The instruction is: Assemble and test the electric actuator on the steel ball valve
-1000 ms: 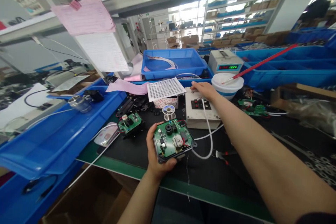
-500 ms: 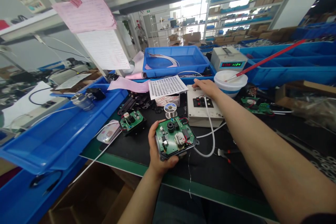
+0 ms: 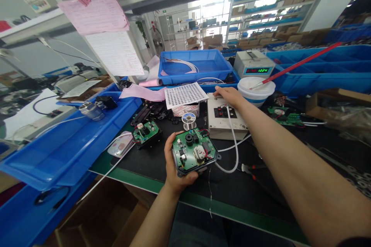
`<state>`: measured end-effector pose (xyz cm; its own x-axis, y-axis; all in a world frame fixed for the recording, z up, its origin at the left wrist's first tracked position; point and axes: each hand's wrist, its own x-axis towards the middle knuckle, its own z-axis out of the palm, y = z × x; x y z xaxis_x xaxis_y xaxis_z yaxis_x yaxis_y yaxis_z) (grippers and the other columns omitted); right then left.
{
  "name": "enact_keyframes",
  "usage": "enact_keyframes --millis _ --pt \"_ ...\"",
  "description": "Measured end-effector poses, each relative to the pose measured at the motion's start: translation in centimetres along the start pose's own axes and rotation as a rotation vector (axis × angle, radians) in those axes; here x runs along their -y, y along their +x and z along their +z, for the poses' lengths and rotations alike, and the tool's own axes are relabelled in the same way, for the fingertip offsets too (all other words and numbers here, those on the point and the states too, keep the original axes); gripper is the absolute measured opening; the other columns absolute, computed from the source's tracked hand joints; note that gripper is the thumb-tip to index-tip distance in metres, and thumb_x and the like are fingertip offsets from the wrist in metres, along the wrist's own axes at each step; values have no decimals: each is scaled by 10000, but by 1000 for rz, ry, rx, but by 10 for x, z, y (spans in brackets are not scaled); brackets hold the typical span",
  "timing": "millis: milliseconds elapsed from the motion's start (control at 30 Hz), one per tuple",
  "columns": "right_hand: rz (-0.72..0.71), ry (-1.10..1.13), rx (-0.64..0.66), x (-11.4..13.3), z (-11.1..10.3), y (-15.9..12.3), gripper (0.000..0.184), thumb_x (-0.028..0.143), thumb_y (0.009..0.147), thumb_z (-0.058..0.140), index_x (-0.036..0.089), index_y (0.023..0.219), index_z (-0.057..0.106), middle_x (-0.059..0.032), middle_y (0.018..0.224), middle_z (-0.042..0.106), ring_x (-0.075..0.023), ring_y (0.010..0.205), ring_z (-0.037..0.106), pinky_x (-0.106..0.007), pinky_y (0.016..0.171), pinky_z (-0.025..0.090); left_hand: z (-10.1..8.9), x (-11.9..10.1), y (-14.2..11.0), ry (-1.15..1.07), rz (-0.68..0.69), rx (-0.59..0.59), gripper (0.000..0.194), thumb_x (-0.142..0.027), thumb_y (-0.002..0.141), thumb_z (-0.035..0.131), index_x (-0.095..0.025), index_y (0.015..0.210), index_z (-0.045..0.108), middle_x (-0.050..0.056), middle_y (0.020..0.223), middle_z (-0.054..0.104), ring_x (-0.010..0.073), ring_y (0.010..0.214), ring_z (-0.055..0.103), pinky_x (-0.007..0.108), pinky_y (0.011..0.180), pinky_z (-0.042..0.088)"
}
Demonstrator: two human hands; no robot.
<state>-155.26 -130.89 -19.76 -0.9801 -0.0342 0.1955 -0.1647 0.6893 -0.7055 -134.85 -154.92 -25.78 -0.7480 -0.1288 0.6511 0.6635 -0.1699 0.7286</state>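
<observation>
My left hand [image 3: 174, 170] grips a black housing with a green circuit board [image 3: 193, 153] in it, held face up above the black mat near the bench's front edge. My right hand [image 3: 228, 95] reaches far forward and rests on the back top edge of a white box [image 3: 224, 123] with dark sockets; its fingers lie curved over the edge and hold nothing that I can see. A white cable [image 3: 233, 144] runs from the box's sockets and loops toward the held board. A solder spool [image 3: 188, 119] stands just behind the board.
A second green board [image 3: 146, 131] lies left on the mat, beside a white oval part [image 3: 121, 148]. A white bowl [image 3: 259, 89] with a red-handled brush [image 3: 295, 63], a meter with a green display [image 3: 253, 65], blue trays [image 3: 194, 67] and a dotted sheet [image 3: 184, 95] crowd the back.
The view has shifted slightly; both hands keep their places, the left holding the board and the right on the white box.
</observation>
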Motion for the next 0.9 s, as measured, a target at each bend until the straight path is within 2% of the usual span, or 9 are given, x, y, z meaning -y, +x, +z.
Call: enact_keyframes --millis 400,667,900 --pt "17 8 -1 0 0 0 413 337 1040 416 151 856 735 -57 999 690 -230 1025 620 -295 965 417 0 2 -1 65 -30 -37 921 -632 574 794 -236 1325 435 154 1266 537 325 1107 616 427 926 523" --pt "13 10 0 -1 0 0 424 365 1036 413 153 870 740 -60 1007 686 -240 1051 608 -319 994 404 -2 1 -1 59 -33 -16 921 -630 587 789 -243 1336 418 153 1287 533 321 1125 607 418 942 511" --pt "7 10 0 -3 1 2 428 349 1031 409 155 836 737 -58 991 689 -239 1040 616 -321 991 413 -1 1 -1 88 -49 -43 945 -669 556 782 -224 1314 434 163 1255 549 330 1091 625 429 918 527"
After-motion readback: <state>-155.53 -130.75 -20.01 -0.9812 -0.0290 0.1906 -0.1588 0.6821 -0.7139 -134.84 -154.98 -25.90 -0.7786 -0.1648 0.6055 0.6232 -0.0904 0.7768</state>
